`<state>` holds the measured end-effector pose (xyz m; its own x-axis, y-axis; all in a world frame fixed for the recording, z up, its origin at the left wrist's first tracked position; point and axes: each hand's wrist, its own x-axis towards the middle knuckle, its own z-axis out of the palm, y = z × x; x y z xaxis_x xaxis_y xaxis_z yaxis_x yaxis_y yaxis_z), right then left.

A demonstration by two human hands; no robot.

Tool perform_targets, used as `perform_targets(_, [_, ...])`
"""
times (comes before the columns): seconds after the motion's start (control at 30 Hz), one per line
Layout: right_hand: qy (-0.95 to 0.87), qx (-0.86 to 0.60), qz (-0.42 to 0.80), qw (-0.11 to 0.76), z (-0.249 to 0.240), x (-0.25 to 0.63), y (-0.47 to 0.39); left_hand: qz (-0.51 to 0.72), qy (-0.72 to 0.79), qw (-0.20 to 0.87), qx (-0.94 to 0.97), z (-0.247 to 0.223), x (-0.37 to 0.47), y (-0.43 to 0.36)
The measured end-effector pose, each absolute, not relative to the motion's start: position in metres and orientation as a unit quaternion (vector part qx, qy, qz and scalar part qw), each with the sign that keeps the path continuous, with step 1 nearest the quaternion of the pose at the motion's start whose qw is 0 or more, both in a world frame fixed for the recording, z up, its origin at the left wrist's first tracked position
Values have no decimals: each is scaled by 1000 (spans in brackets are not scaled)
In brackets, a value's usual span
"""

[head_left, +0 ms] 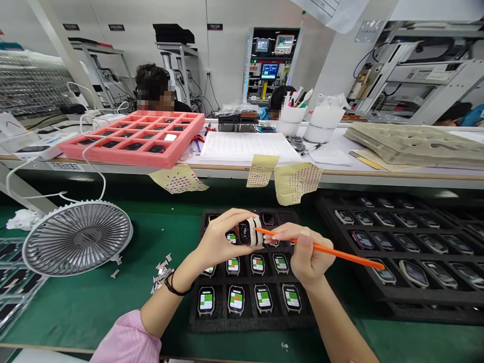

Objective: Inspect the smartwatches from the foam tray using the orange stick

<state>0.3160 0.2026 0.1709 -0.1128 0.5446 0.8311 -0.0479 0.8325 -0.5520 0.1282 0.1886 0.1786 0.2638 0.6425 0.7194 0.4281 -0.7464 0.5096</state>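
My left hand [219, 236] is closed on a pale-cased smartwatch [248, 231], gripped by its edges above a black foam tray [255, 324]. Between the fingers of my right hand [311, 254] is a thin orange stick [343, 254], perhaps a pen or a tool; its kind is unclear. The stick's left end meets the side of the smartwatch, and its other end points down to the right. Under both hands, the tray's pockets hold several smartwatches with lit green and white screens, such as one smartwatch [236, 299] in the front row. My hands hide part of the back rows.
A round grey fan [79, 238] stands left, with small paper scraps [161, 271] beside it. More black trays [366, 283] of smartwatches lie right. Above runs a shelf edge [226, 173] with hanging yellow sheets [298, 181] and a pink foam tray [171, 157]. People sit beyond.
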Motion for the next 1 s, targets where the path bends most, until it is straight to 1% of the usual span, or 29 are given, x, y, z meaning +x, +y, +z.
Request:
perform_targets(0.17, [-721,-151,203,645,174,313,202,509,340,90,786,179,129,189])
perform_targets(0.23, [-713,-144,222,649,175,313,202,504,340,94,788,180,129,188])
perform_targets(0.33, [-675,-135,251,681,174,316,202,497,343,101,791,183,129,184])
perform_targets(0.43, [-655,-139,252,698,173,318,202,498,350,101,787,185,128,183])
perform_targets(0.77, [-663,-138,256,690,170,318,203,496,352,98,788,185,128,183])
perform_targets(1.0, [-685,-176,224,671,170,318,204,507,348,77,785,184,129,185])
